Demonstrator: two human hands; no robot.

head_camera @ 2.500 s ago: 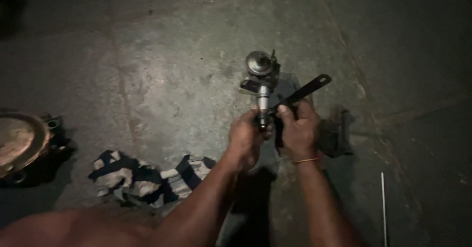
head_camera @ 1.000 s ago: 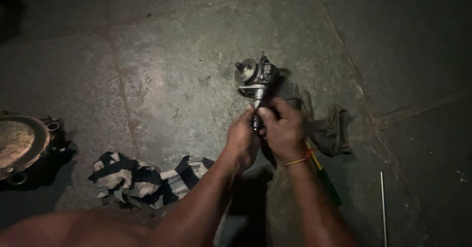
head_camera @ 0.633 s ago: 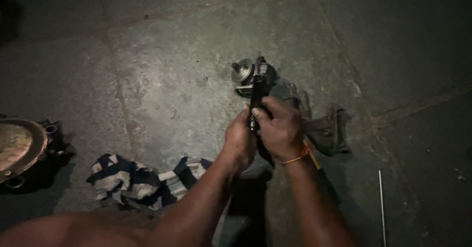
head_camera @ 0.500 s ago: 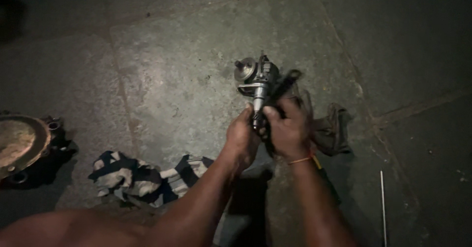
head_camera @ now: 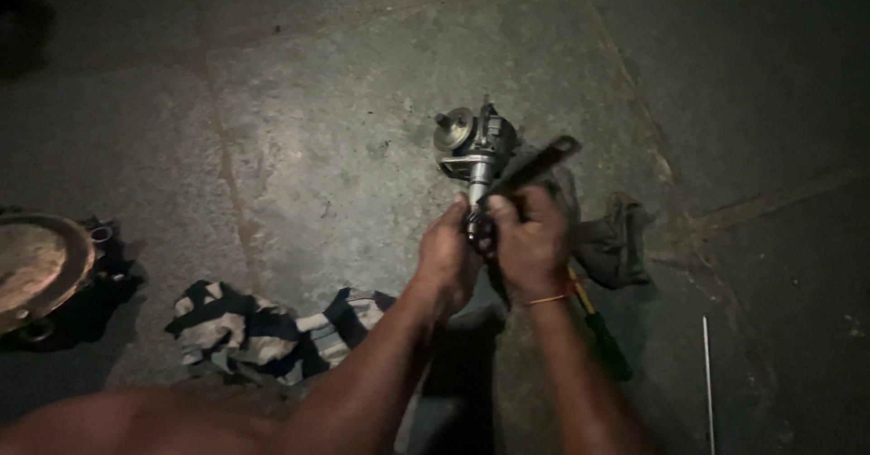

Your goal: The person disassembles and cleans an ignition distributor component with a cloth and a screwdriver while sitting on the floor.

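The scene is dim, and much of it is hard to read. The lower end of the metal part (head_camera: 478, 151) is hidden inside the two hands, so how far its shaft runs down cannot be told. The round metal dish (head_camera: 36, 265) at the left is cut off by the picture's edge, and what lies under it is lost in shadow. The dark rag (head_camera: 614, 237) beside the hands is partly covered by the right hand, and the green-handled tool (head_camera: 603, 337) shows only its handle below the wrist.

The left hand (head_camera: 449, 256) is clenched around the shaft of the metal part, its grip closed tight. The right hand (head_camera: 530, 237) is also closed, grasping the flat wrench (head_camera: 539, 160), which slants up to the right, its far end just beside the head of the part. The two hands touch each other. The part stands roughly upright above the stone floor (head_camera: 317, 129), its round head uppermost.

A striped cloth (head_camera: 272, 328) lies crumpled on the floor near the left forearm. A thin rod (head_camera: 706, 373) lies well apart at the right.
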